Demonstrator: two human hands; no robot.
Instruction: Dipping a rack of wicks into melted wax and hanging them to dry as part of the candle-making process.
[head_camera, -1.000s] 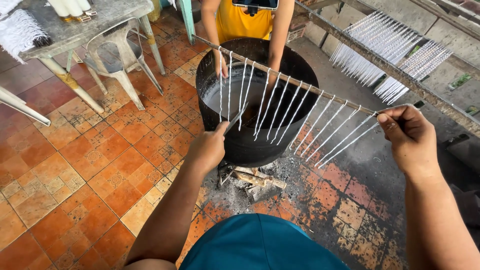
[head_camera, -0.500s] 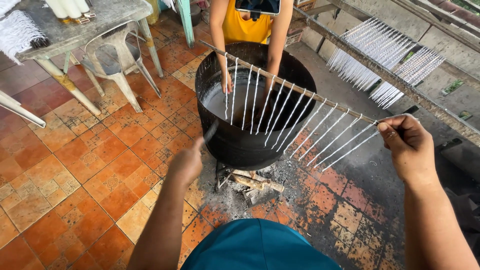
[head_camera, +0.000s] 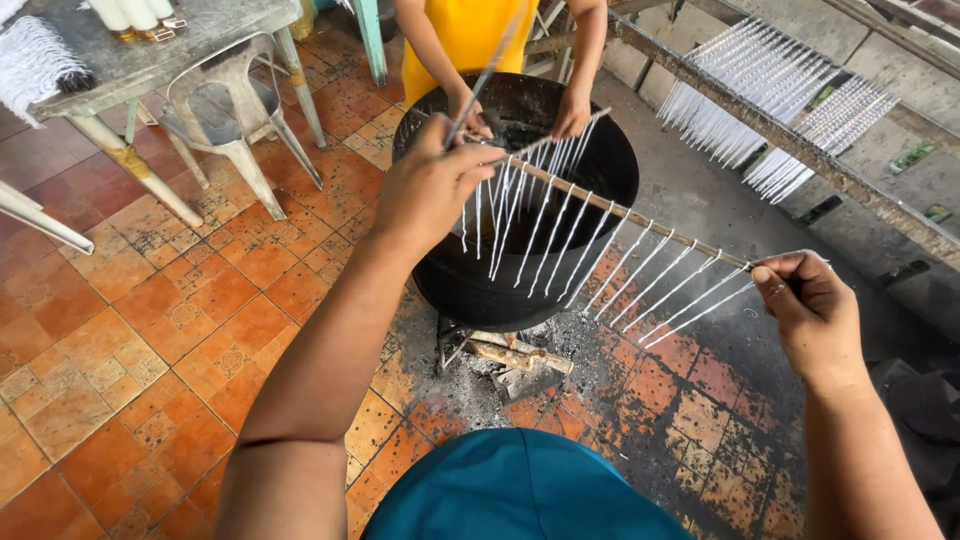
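Gripping the near end of a thin wooden rod (head_camera: 640, 215), the right hand (head_camera: 815, 310) has its fingers curled tight around the wood. A row of slim white candles (head_camera: 600, 262) hangs from the rod on short wicks, each smooth, waxy and tapered, all slanting the same way. The rod runs diagonally from that hand up across a big round black metal pot (head_camera: 520, 200), whose outside is dull and sooty.

The left hand (head_camera: 430, 185) is raised over the pot's near rim, fingers pinched on a narrow grey metal blade (head_camera: 485, 72) that points up and away. It sits just beside the far candles, close to the rod; whether it touches them cannot be told.

Across the pot stands another person in a yellow top (head_camera: 465, 35), with both of their hands at the far rim, one of them near the rod's far end.

Under the pot lie split firewood (head_camera: 520, 352) and grey ash on a floor of worn, patterned orange tiles (head_camera: 150, 330). To the left stand a moulded grey plastic chair (head_camera: 225, 115) and a rough concrete-topped table (head_camera: 150, 60). At upper right, more white candles hang in dense rows from a long rack (head_camera: 790, 145).
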